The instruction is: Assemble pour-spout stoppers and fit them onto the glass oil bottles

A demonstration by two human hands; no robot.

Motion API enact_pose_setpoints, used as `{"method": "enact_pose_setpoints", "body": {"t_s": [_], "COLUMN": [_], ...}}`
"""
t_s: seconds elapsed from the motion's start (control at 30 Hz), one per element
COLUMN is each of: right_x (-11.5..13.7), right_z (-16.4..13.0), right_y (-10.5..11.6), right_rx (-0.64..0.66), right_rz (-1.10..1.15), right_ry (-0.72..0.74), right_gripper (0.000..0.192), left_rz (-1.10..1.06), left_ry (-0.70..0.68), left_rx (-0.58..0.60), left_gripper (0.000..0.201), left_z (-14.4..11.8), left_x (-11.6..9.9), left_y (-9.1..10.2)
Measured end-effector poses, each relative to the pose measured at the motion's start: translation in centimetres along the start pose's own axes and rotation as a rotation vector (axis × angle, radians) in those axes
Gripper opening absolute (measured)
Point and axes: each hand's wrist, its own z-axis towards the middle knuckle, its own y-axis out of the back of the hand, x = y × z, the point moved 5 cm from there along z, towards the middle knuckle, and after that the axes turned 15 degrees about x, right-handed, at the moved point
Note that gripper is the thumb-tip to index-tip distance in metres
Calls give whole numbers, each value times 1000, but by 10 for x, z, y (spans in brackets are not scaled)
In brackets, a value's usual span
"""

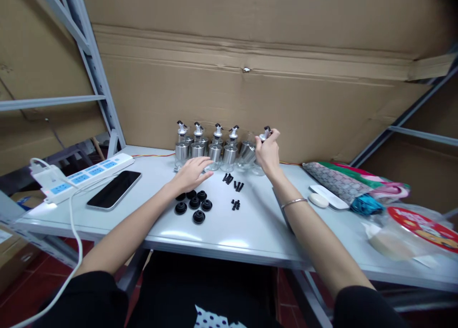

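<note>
Fingers (269,138) of the right hand (268,153) are closing around the spout top of the rightmost dispenser bottle (260,157), which is standing at the right end of a row of 6 bottles (214,151) against the cardboard wall (250,94). The left hand (191,173) is lying flat and open on the surface (250,223), holding nothing, its fingertips just in front of the row. Judging by this, a bottle is being set into or lifted from the line; the next move is calling for a steady upright grip so the neighbouring bottle is not getting knocked. Black caps (193,205) and small black plugs (234,187) are lying near the left hand, a phone (114,189) and power strip (89,171) further left.
</note>
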Motion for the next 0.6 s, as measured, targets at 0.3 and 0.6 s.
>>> {"method": "enact_pose_setpoints", "body": {"t_s": [0.3, 0.6], "right_x": [66, 87], "right_z": [-40, -90], "right_y": [60, 11], "right_rx": [-137, 50], "right_rz": [81, 362], "right_ry": [350, 422], "right_gripper": [45, 51], "left_rz": [-208, -396], "left_ry": [88, -93], "left_rx": [-63, 135], "left_gripper": [51, 72], "left_z": [0, 2], "left_x": [0, -22], "left_y": [-2, -15]}}
